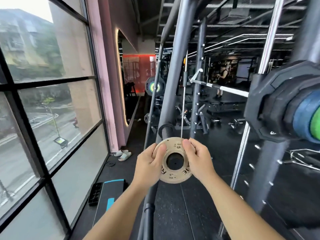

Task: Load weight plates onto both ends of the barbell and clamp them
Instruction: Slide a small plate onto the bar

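Two-handed grip on a small disc: the left hand (149,164) and the right hand (199,160) clasp opposite edges of a tan weight plate (173,178). Both thumbs are curled over its stamped face, and the fingers are hidden behind it. The plate is held in the air above the dark gym floor (173,215), just in front of the slanted grey rack upright (174,80). A dark round face fills its centre hole; whether that is a storage peg cannot be told.

Off to the right, the barbell (230,90) already carries a black plate (273,104), a blue plate (302,116) and a green plate (316,126) on its near end, well apart from the hands. A chrome wire shape (301,157) low on the right may be a spring clamp, but it is too blurred to say.

The step in hand appears to be bringing this plate to that sleeve. Done well, it calls for holding the disc square to the sleeve and lining up the hole. The plate should then slide flush against the green one, with fingertips clear of the inner face.
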